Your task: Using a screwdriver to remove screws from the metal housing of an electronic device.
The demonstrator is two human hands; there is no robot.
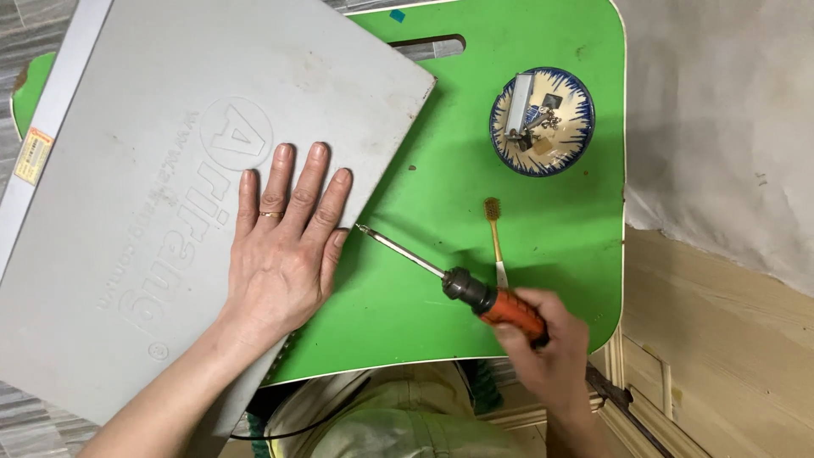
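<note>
My left hand (284, 246) lies flat, fingers spread, on a large grey plastic panel (153, 170) that covers the left half of a green table (475, 212). A ring is on one finger. My right hand (547, 348) grips the orange-and-black handle of a screwdriver (458, 284). Its metal shaft points up-left, and the tip rests close to the panel's right edge by my left fingertips.
A small toothbrush (494, 237) with brown bristles lies on the green table beside the screwdriver. A blue-rimmed bowl (543, 121) at the back right holds small metal parts. A pale wall and wooden trim stand on the right.
</note>
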